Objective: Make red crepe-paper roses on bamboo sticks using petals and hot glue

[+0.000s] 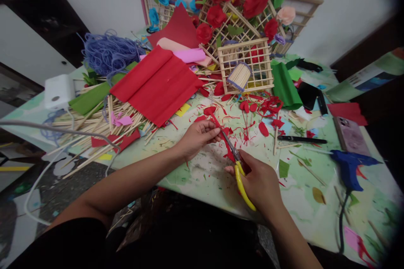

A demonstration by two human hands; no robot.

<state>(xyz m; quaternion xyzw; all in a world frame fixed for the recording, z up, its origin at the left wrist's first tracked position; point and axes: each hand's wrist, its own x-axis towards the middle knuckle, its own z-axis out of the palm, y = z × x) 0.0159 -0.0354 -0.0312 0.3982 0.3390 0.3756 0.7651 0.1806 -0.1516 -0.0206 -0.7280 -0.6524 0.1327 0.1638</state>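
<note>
My left hand [202, 136] is closed, its thumb and fingers pinching a small piece of red crepe paper [211, 112] whose top shows above the fingers. My right hand [257, 176] is wrapped round yellow-handled scissors [240, 183]. Their metal blades point up and left, with the tips beside my left fingertips and against the red paper. Whether the blades are parted is too small to tell. Below and around the blades lie thin red scraps [229, 151]. Cut red petal shapes [263, 129] are scattered on the table just beyond my hands.
A large red crepe sheet [158, 84] lies over bamboo sticks [85, 128] at left, near blue yarn [109, 52]. Lattice frames [246, 65] with paper flowers stand behind. At right are a black pen [302, 139], a phone [352, 134] and a blue glue gun [352, 166] with its cord.
</note>
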